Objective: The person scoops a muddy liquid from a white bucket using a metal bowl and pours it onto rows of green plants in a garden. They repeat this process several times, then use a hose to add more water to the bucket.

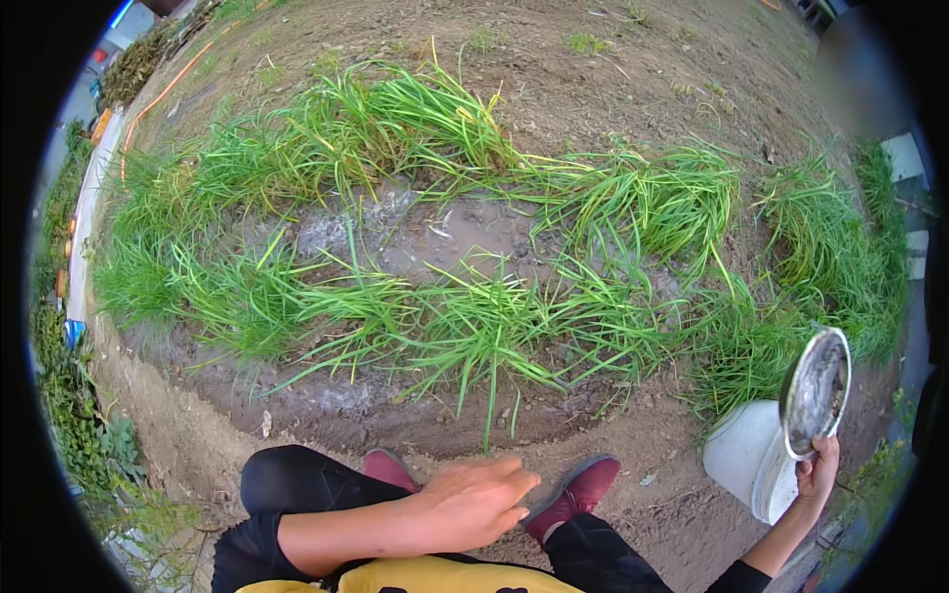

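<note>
At the right, my right hand (818, 467) grips the lower rim of a round metal bowl (815, 393), which is tilted up on its side with its greyish inside showing. Just behind it a white plastic bucket (738, 448) leans over on the soil. My left hand (478, 500) hangs over the ground between my shoes, fingers curled; whether anything is between them is hidden. In front of me grow rows of long-leaved green plants (489, 319), their leaves flopped over, with wet, muddy soil (474, 230) between them, whitish in places.
Two dark red shoes (574, 489) stand at the bed's near edge. An orange hose (167, 89) runs along the upper left, beside a pale strip of edging (96, 185). Leafy plants (63, 393) grow at the far left. More green clumps (823, 237) stand at the right.
</note>
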The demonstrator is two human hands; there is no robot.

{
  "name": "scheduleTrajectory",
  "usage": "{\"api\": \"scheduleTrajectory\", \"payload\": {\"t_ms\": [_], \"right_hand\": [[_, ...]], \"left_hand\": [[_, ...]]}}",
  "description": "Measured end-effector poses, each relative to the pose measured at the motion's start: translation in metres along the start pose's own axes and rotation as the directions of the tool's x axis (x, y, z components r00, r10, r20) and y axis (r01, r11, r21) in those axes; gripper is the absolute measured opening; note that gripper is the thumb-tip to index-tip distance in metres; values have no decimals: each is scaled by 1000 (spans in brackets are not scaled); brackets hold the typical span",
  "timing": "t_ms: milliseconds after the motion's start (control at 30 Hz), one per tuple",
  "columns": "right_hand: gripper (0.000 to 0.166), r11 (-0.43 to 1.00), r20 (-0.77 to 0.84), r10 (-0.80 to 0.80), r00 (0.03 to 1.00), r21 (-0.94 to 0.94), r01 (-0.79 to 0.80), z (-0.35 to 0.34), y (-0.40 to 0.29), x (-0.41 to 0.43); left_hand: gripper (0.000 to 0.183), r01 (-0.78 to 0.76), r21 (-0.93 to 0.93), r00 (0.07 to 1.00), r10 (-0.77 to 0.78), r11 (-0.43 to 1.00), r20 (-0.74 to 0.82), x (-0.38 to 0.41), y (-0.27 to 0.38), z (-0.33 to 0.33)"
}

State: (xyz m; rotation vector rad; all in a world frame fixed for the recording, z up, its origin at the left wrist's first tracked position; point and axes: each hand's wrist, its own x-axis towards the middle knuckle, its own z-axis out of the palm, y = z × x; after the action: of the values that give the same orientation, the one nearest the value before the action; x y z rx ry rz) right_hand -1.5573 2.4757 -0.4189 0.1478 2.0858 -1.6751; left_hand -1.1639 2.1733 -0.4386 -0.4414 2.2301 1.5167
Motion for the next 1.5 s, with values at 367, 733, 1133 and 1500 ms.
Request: {"api": "scheduleTrajectory", "payload": {"t_ms": [367, 733, 1133, 1500], "right_hand": [[12, 899, 487, 182, 854, -434, 56, 219, 69, 12], [39, 469, 611, -143, 779, -651, 597, 300, 55, -46], [58, -247, 608, -755, 247, -612, 752, 232, 27, -36], [23, -14, -307, -603, 736, -919, -394, -103, -7, -3]], "left_hand": [[26, 37, 58, 996, -32, 998, -86, -7, -16, 12], [29, 17, 45, 994, -12, 999, -108, -18, -21, 23], [35, 44, 72, 982, -30, 996, -184, -5, -20, -6], [29, 25, -156, 920, -84, 987, -384, 33, -9, -23]]}}
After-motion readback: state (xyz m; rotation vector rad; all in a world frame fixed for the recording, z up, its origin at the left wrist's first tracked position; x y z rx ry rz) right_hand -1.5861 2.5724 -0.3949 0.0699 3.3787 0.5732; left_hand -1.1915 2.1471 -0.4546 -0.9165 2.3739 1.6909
